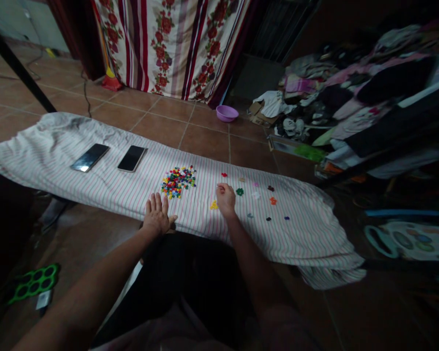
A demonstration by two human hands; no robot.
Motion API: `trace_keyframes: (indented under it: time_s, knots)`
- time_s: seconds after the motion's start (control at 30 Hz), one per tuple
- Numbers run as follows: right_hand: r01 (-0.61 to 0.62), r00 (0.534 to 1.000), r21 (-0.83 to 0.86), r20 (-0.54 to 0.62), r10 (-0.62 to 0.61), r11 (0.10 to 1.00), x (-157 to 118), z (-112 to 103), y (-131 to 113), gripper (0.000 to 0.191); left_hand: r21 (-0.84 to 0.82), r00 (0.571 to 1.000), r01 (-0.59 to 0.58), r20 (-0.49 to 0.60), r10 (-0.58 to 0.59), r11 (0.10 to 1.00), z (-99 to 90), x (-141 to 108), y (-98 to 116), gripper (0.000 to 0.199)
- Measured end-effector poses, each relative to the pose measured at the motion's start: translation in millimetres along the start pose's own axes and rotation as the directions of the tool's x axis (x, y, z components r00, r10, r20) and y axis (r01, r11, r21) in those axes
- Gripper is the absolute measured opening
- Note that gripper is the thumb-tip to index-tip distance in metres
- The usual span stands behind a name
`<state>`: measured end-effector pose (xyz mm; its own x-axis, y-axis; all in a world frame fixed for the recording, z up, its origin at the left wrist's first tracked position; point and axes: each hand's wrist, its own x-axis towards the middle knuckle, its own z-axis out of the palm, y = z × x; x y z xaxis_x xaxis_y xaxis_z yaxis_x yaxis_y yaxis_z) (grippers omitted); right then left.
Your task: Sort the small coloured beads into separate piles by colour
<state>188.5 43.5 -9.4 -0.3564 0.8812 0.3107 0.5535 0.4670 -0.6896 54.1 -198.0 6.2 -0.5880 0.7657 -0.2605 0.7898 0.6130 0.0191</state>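
A heap of small multicoloured pieces (pixel 177 182) lies mid-table on a striped cloth (pixel 201 222). My left hand (pixel 157 214) rests flat on the cloth just below the heap, fingers spread and holding nothing. To the heap's right, my right hand (pixel 226 198) has its fingers pressed together; whatever they hold, if anything, is too small to name. Beside it are yellow pieces (pixel 214 205) on the left and green pieces (pixel 239 192) on the right. Red pieces (pixel 224 174) sit above it. Farther right are orange pieces (pixel 273 200), white pieces (pixel 255 195) and other small single-colour groups.
Two phones, one dark (pixel 90 157) and one with a light edge (pixel 132 158), lie on the cloth's left part. Beyond the table are a purple basin (pixel 227 113), a red dustpan (pixel 111 82) and a floral curtain (pixel 164 48). Piled clothes (pixel 336 92) fill the right side.
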Motion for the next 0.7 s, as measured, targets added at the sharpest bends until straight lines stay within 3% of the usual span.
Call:
trace_keyframes:
  time_s: [0.1,0.23,0.37,0.5,0.7]
  knots:
    - [0.093,0.985,0.055,0.137,-0.100,0.994,-15.0,13.1,-25.8,0.021,-0.008,1.000,-0.004,-0.009,0.004,1.000,0.3,0.0,-0.2,0.085]
    - [0.176,0.924,0.112,0.325,-0.203,0.978,-37.1,31.7,-56.3,0.017,-0.012,1.000,-0.003,-0.020,0.003,1.000,-0.3,-0.9,0.7,0.085]
    - [0.209,0.869,0.059,0.446,-0.213,0.976,-56.3,45.9,-76.5,0.014,-0.019,1.000,0.004,-0.019,-0.004,1.000,-0.2,-1.4,1.1,0.085]
    - [0.221,0.850,-0.022,0.494,-0.181,0.975,-68.2,52.2,-88.0,0.013,-0.029,1.000,-0.006,-0.023,0.006,1.000,0.6,-0.7,0.1,0.084]
    - [0.210,0.864,-0.140,0.490,-0.117,0.968,-72.0,52.7,-97.9,0.015,-0.010,0.999,-0.005,-0.040,0.005,1.000,6.5,1.8,-2.3,0.085]
